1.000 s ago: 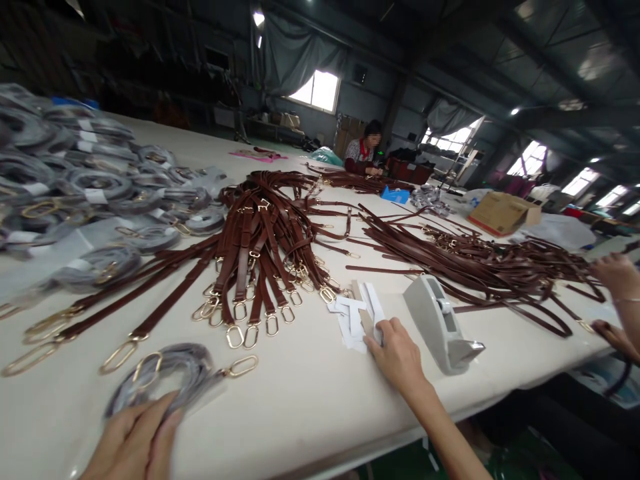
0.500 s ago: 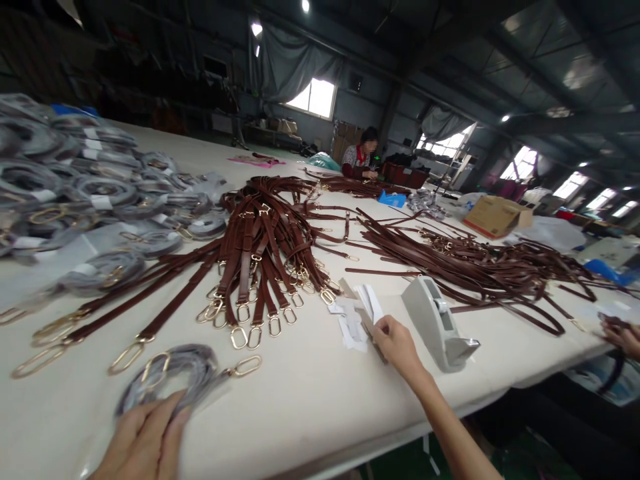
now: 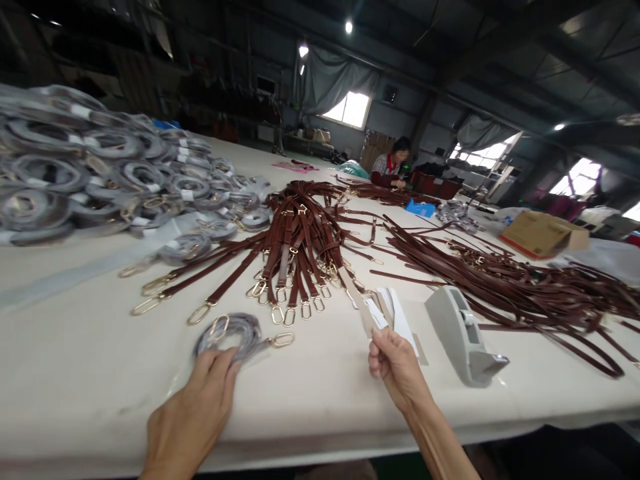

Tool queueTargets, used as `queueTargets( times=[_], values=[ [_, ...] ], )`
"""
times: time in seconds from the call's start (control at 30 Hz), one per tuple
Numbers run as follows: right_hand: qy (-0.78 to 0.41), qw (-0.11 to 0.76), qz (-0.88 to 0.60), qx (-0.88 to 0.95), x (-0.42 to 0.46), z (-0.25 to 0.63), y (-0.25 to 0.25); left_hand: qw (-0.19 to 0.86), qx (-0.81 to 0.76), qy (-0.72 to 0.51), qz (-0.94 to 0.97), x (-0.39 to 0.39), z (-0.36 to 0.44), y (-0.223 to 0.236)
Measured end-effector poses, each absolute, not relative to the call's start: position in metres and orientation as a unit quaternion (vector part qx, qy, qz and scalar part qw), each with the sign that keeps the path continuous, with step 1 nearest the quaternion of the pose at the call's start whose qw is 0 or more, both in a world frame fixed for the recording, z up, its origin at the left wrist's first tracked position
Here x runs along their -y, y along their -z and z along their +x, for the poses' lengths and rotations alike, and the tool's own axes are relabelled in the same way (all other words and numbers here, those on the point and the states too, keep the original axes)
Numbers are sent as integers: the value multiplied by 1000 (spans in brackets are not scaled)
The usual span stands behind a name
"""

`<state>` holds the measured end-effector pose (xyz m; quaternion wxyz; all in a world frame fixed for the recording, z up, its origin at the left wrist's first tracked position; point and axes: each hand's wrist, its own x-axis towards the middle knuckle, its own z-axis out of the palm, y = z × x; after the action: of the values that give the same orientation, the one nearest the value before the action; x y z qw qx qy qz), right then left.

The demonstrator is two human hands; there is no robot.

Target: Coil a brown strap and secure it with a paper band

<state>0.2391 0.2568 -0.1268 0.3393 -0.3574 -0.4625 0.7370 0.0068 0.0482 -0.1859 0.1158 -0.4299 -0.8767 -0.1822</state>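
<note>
Left hand (image 3: pixel 193 403) — on strap coil (image 3: pixel 251 329) in plastic (image 3: pixel 249 348)

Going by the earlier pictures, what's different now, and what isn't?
The right hand has moved left, away from the tape dispenser, drawing a paper strip from the paper pile. The view has swung left, leaving the co-worker's hands at the right edge out of frame. The left hand stays on the wrapped coil; the brown straps look unchanged.
</note>
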Motion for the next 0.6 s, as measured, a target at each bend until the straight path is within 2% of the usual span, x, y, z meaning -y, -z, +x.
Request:
queueTargets(
  times=[0.1,0.33,0.47,0.6],
  values=[
    [-786,308,-340,414,-239,227,131,124,905,92,-397,-50,17,175],
    [-848,259,-310,342,-208,203,132,84,921,75,-372,-55,28,163],
    [-775,274,-336,459,-215,199,133,95,919,69,-377,-54,29,163],
    [-638,304,-376,599,-239,207,133,103,918,71,-377,-53,30,165]
  ],
)
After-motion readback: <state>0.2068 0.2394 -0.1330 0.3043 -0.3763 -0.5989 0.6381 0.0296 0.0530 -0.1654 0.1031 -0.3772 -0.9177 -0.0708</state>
